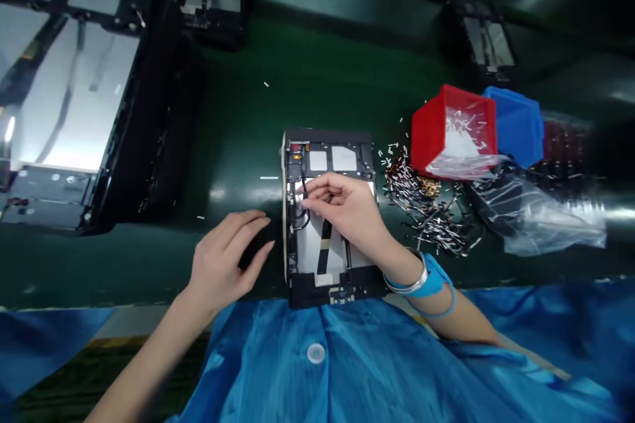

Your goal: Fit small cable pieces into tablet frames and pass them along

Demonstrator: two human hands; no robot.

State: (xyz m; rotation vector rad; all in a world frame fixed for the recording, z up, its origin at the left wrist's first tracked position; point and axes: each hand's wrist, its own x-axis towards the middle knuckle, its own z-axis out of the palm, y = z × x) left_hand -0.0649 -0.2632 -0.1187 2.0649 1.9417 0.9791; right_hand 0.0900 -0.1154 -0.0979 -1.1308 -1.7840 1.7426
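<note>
Green table, device flat on it, close to the body, long axis running away from the person. Left hand off the device's left side, just beside it, not touching: fingers loosely curved, nothing held. Right hand comes over the device from the right, fingers pointing left; thumb and forefinger drawn near each other, can't tell if anything's pinched. Black cable along the device's left edge, mostly lengthwise, lower end curved; it's right at the right hand's fingertips, so that hand is nearer and lies across the cable's run.
</note>
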